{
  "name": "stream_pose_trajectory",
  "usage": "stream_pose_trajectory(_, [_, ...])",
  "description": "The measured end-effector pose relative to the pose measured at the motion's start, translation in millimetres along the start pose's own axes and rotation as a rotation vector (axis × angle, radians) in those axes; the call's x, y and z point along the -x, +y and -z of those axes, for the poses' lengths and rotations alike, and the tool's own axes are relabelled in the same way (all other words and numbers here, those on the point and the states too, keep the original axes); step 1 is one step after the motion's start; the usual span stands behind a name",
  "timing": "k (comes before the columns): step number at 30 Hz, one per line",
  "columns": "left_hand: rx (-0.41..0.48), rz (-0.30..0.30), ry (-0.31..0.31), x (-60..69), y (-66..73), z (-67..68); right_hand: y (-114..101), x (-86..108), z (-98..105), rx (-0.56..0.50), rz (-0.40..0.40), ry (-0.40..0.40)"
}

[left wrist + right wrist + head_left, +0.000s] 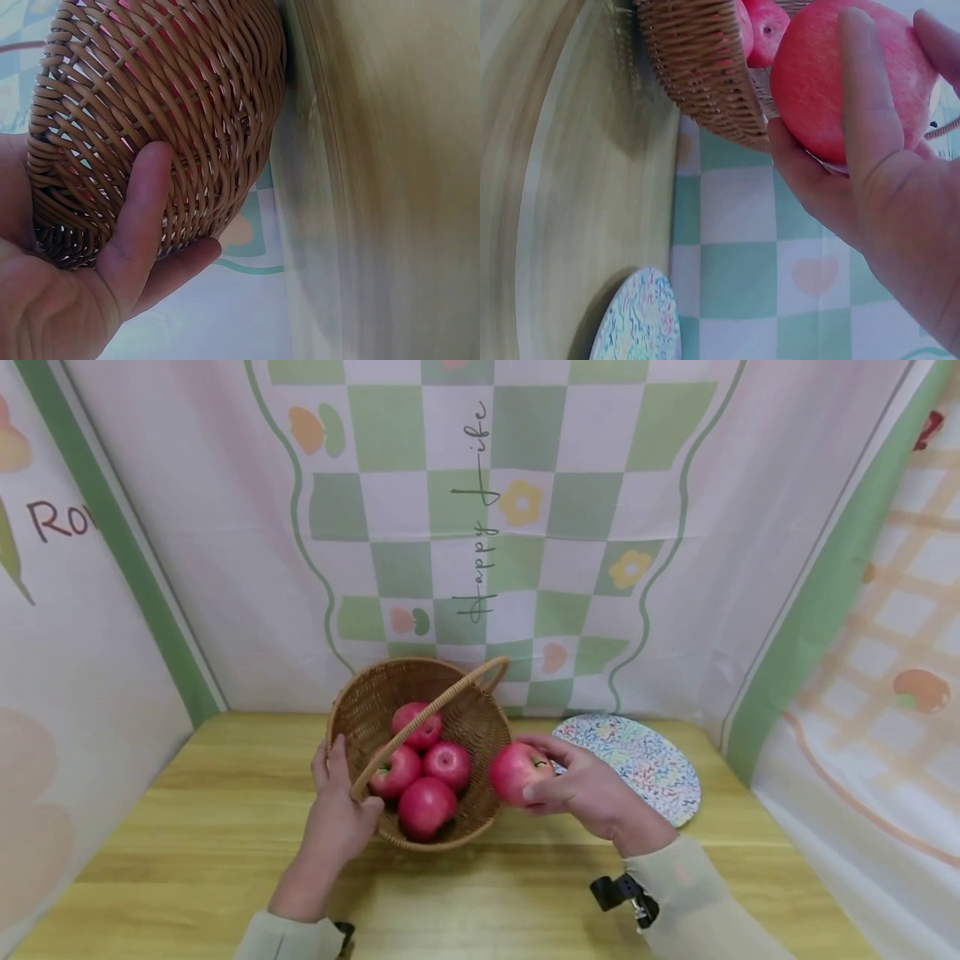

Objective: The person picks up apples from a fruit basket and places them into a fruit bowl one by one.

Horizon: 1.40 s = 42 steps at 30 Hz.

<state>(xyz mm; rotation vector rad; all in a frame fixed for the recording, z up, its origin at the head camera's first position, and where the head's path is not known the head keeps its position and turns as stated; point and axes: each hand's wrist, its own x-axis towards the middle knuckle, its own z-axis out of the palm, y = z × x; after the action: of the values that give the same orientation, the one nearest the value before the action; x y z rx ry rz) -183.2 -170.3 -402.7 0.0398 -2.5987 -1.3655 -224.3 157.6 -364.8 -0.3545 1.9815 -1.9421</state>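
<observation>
A brown wicker basket (348,714) with an arched handle (438,702) stands on the table, its mouth tilted towards me. Several red apples (427,808) lie inside it. My left hand (341,810) grips the basket's left rim, thumb at the front; in the left wrist view its fingers (142,202) lie along the woven outside wall. Just right of the basket's rim, my right hand (588,789) holds one red apple (517,772) between thumb and fingers. The right wrist view shows this held apple (810,82) raised off the table, with the fingers curled round it.
An oval speckled mat or board (645,760) lies on the wooden table (225,827) to the right, partly behind my right hand. A green-and-white checked cloth (517,552) hangs behind the basket. Printed curtains (832,710) close in both sides.
</observation>
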Motion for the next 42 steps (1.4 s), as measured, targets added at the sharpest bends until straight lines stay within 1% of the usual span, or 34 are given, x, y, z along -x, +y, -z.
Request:
stream_pose_trajectory(6, [0.001,-0.001,-0.001,0.8,1.0,-1.1,-1.9,9.5,15.7,0.001,-0.027,0.034])
stream_pose_trajectory(10, [-0.001,-0.015,0.004,0.2,-0.7,-2.3,-3.5,14.3,28.9,-0.003,-0.020,0.055])
stream_pose_trajectory(12, [0.004,-0.019,0.005,-0.1,-1.7,-2.7,-3.4,16.3,36.2,0.012,-0.014,0.071])
stream_pose_trajectory(16, [0.008,-0.023,0.011,-0.6,-3.4,-3.2,-2.1,19.3,50.7,0.037,-0.002,0.118])
stream_pose_trajectory(19, [0.003,-0.020,0.013,-0.5,-4.2,-3.2,-1.3,20.1,59.9,0.025,0.007,0.171])
stream_pose_trajectory(24, [0.005,-0.015,0.015,-0.7,-5.1,-3.3,-0.9,18.4,72.9,-0.024,0.008,0.284])
stream_pose_trajectory(28, [0.017,-0.007,0.013,-0.8,-5.2,-3.3,0.4,15.9,83.6,-0.037,-0.008,0.353])
stream_pose_trajectory(35, [0.020,-0.008,0.014,-0.7,-3.8,-3.6,8.4,8.9,103.6,-0.093,-0.077,0.443])
stream_pose_trajectory(42, [0.016,-0.005,0.016,-0.2,-3.7,-2.7,16.7,-2.1,123.4,-0.113,-0.115,0.526])
